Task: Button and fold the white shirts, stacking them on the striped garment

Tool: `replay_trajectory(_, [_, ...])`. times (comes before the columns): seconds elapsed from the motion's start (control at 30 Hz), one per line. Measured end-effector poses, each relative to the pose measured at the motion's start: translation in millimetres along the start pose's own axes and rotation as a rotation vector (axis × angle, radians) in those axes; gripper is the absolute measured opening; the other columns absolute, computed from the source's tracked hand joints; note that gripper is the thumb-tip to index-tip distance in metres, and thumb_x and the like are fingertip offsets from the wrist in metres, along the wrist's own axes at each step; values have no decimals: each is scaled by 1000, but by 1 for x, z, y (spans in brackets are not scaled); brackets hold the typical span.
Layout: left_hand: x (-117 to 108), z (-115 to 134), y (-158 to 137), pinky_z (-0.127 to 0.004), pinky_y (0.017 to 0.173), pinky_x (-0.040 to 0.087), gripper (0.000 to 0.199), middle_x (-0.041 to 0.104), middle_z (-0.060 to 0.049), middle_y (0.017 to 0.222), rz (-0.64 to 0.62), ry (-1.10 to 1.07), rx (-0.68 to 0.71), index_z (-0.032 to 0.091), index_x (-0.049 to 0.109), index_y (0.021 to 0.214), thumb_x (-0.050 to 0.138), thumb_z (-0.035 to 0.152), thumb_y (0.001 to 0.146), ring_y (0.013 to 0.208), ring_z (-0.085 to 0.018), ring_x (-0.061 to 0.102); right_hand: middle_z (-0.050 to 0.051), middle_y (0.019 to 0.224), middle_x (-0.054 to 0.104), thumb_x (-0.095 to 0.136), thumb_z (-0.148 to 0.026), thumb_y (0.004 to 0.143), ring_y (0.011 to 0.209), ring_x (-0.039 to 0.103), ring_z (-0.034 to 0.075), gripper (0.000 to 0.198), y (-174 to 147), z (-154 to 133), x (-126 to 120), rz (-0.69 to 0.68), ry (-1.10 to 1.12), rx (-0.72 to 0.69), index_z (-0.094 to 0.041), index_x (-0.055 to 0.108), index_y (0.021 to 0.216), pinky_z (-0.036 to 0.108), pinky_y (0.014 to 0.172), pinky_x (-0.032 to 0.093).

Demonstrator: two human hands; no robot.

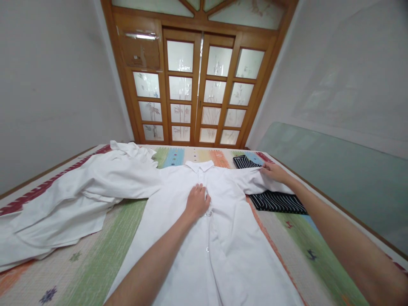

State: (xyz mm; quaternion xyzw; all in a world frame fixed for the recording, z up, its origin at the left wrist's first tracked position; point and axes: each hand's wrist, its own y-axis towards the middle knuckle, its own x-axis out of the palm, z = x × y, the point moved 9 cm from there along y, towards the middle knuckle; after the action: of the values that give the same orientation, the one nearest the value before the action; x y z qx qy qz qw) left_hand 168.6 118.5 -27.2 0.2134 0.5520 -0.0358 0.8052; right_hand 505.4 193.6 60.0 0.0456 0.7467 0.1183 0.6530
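A white button-up shirt (178, 238) lies spread front side up, its collar at the far end and its sleeves out to both sides. My left hand (198, 200) rests on its chest beside the button placket, fingers lying on the cloth. At the right, my right hand (273, 171) pinches the upper edge of the shirt's sleeve between thumb and fingers. Partly under that sleeve is a black-and-white striped garment (277, 202), its middle hidden by the white cloth.
More white clothing (73, 199) lies rumpled on the left and overlaps the shirt's left sleeve. Everything lies on a colourful striped bedspread (124, 229). A pale green panel (331, 165) stands along the right wall. Wooden doors with glass panes (197, 89) are beyond the far edge.
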Motion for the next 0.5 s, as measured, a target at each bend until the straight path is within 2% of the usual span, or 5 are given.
replay_trajectory(0.1, [0,-1,0,-41,114,34,36,54,-16,139,15,-8,-3,11,58,123,46,23,91,134,-26,45,8,78,69,49,-40,82,73,63,24,22,7,2,-20,95,0,-1,-21,61,83,33,69,47])
replay_trajectory(0.2, [0,-3,0,-41,113,34,37,55,-16,139,17,-9,-19,11,58,124,46,24,91,134,-26,45,10,78,69,53,-42,81,76,64,26,23,9,5,-25,44,-52,8,-21,62,78,35,73,47])
replay_trajectory(0.37, [0,-3,0,-41,113,33,37,55,-15,139,20,-15,-25,12,59,123,47,25,91,133,-26,45,10,77,71,58,-53,79,79,65,26,38,-6,29,-11,-290,-45,116,-18,69,68,32,73,47])
replay_trajectory(0.5, [0,-3,0,-42,113,34,35,55,-15,139,31,-27,-23,14,60,122,47,24,90,133,-26,46,6,77,74,72,-54,63,82,68,26,35,-38,50,10,-591,64,135,-20,75,69,30,74,50])
